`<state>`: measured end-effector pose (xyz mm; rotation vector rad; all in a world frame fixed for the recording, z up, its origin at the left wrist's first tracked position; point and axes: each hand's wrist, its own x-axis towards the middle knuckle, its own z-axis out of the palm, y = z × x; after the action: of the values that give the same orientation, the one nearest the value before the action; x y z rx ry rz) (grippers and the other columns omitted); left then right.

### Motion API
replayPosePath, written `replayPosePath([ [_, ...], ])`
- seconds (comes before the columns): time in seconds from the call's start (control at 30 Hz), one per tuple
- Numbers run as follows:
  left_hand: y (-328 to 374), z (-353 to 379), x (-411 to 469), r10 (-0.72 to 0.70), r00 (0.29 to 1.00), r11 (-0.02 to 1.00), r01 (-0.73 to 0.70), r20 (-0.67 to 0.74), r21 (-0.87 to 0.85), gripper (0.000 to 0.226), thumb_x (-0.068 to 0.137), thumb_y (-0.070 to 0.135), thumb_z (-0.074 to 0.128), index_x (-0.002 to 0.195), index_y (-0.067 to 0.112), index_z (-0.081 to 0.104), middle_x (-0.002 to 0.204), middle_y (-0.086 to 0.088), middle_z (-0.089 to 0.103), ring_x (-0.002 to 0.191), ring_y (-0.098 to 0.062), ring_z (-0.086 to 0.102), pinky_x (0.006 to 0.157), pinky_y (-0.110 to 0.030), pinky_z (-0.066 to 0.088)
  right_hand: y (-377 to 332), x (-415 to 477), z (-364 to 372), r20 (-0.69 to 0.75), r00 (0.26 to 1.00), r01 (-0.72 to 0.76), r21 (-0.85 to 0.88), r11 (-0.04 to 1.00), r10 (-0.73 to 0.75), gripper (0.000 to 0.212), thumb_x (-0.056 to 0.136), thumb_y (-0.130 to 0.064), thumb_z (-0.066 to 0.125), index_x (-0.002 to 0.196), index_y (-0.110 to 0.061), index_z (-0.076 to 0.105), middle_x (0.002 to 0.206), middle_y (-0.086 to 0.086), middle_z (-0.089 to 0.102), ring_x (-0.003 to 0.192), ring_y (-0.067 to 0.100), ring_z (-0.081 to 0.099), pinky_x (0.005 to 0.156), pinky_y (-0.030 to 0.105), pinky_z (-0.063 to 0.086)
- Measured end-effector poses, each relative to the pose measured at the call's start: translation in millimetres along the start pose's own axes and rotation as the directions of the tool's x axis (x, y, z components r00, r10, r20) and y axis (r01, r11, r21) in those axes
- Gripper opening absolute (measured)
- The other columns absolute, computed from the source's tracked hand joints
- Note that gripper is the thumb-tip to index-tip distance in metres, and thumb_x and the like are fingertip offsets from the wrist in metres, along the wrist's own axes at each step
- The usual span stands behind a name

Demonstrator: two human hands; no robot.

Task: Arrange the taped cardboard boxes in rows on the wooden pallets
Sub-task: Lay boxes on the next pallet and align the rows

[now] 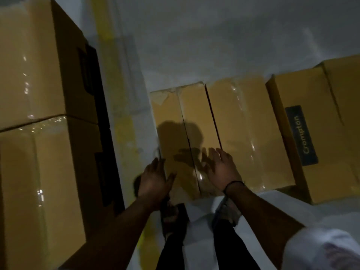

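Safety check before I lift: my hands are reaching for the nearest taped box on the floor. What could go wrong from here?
1. The left hand and right hand are open over the nearest box, not under it, so it might slip.
2. The sandalled feet stand at its near edge, so a dropped box could hit toes.
3. The neighbouring box sits close beside it, leaving little finger room.

Dim, grainy view, soft all over
Dark shadows fall on the near box [171, 133]; tape [26, 88] on the left boxes [44, 172] glints; far edges bend and blur.
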<state>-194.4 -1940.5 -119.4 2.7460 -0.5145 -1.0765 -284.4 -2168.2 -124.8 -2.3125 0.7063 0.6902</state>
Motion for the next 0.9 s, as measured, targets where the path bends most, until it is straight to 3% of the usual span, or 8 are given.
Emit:
replayPosePath([
  [0.1, -4.8, 37.4, 56.3, -0.013, 0.999, 1.000, 0.014, -0.050, 0.003, 0.085, 0.095, 0.070, 0.040, 0.154, 0.008, 0.042, 0.157, -0.027, 0.039, 0.135, -0.053, 0.045, 0.093, -0.060, 0.054, 23.3, 53.9, 31.6, 0.042, 0.999, -0.002, 0.057, 0.998, 0.000, 0.068, 0.102, -0.042, 0.050, 0.159, -0.017, 0.023, 0.165, 0.010, 0.016, 0.148, 0.036, 0.019, 0.119, 0.045, 0.027],
  [0.2, 2.1, 58.2, 103.1, -0.143, 0.989, 0.987, 0.141, -0.021, -0.075, 0.087, 0.098, 0.065, 0.047, 0.164, 0.018, 0.015, 0.170, -0.017, 0.005, 0.152, -0.049, 0.011, 0.110, -0.062, 0.041, 38.5, 95.8, 53.0, 0.005, 1.000, -0.028, 0.020, 0.999, 0.028, 0.068, 0.100, -0.042, 0.052, 0.157, -0.017, 0.025, 0.164, 0.010, 0.016, 0.145, 0.039, 0.019, 0.116, 0.049, 0.032],
  [0.27, 2.2, 74.5, 126.4, -0.165, 0.986, 0.975, 0.165, 0.016, -0.150, 0.095, 0.093, 0.074, 0.043, 0.164, 0.018, 0.012, 0.171, -0.011, -0.006, 0.154, -0.043, 0.002, 0.116, -0.060, 0.032, 42.7, 112.4, 61.0, -0.052, 0.998, -0.034, -0.086, 0.996, 0.030, 0.064, 0.098, -0.039, 0.054, 0.152, -0.014, 0.031, 0.158, 0.012, 0.021, 0.136, 0.041, 0.025, 0.109, 0.048, 0.037],
  [0.43, -3.7, 101.3, 144.5, -0.161, 0.987, 0.917, 0.159, 0.026, -0.365, 0.103, 0.089, 0.061, 0.068, 0.162, 0.021, 0.007, 0.167, -0.011, -0.012, 0.130, -0.053, 0.048, 0.100, -0.056, 0.051, 41.5, 130.7, 72.2, -0.150, 0.987, -0.069, -0.116, 0.991, 0.051, 0.066, 0.093, -0.038, 0.059, 0.148, -0.014, 0.031, 0.159, 0.017, 0.009, 0.130, 0.043, 0.024, 0.106, 0.049, 0.037],
  [0.6, -9.8, 114.7, 148.4, -0.133, 0.991, 0.921, 0.136, 0.034, -0.365, 0.121, 0.083, 0.050, 0.081, 0.162, 0.026, -0.007, 0.167, -0.016, -0.016, 0.132, -0.054, 0.046, 0.102, -0.054, 0.051, 38.3, 130.5, 82.4, -0.178, 0.982, -0.092, -0.144, 0.985, 0.065, 0.078, 0.084, -0.050, 0.068, 0.148, -0.021, 0.035, 0.160, 0.020, 0.008, 0.131, 0.041, 0.025, 0.106, 0.047, 0.037],
  [0.7, -7.2, 111.6, 151.1, -0.125, 0.992, 0.878, 0.122, 0.024, -0.463, 0.120, 0.076, 0.054, 0.085, 0.161, 0.036, 0.001, 0.165, -0.002, -0.020, 0.134, -0.051, 0.046, 0.101, -0.060, 0.051, 36.4, 138.8, 75.6, -0.248, 0.963, -0.123, -0.063, 0.990, 0.103, 0.076, 0.074, -0.057, 0.075, 0.136, -0.022, 0.046, 0.149, 0.019, 0.026, 0.125, 0.041, 0.033, 0.103, 0.050, 0.033],
  [0.8, -11.9, 103.3, 149.0, -0.114, 0.993, 0.841, 0.111, 0.027, -0.529, 0.120, 0.071, 0.062, 0.083, 0.161, 0.033, 0.010, 0.166, -0.004, -0.015, 0.130, -0.048, 0.051, 0.100, -0.059, 0.052, 30.3, 151.6, 63.0, -0.212, 0.966, -0.123, 0.133, 0.983, 0.150, 0.071, 0.069, -0.056, 0.080, 0.126, -0.029, 0.047, 0.133, 0.011, 0.033, 0.119, 0.037, 0.038, 0.103, 0.047, 0.039],
  [0.9, -20.4, 94.5, 136.4, -0.115, 0.993, 0.814, 0.089, -0.009, -0.574, 0.111, 0.074, 0.049, 0.088, 0.160, 0.027, 0.021, 0.166, -0.011, -0.003, 0.128, -0.041, 0.057, 0.104, -0.055, 0.051, 26.0, 147.6, 49.1, -0.155, 0.984, -0.050, 0.221, 0.974, 0.085, 0.068, 0.072, -0.049, 0.083, 0.128, -0.033, 0.047, 0.129, 0.007, 0.030, 0.120, 0.034, 0.040, 0.105, 0.041, 0.043],
])
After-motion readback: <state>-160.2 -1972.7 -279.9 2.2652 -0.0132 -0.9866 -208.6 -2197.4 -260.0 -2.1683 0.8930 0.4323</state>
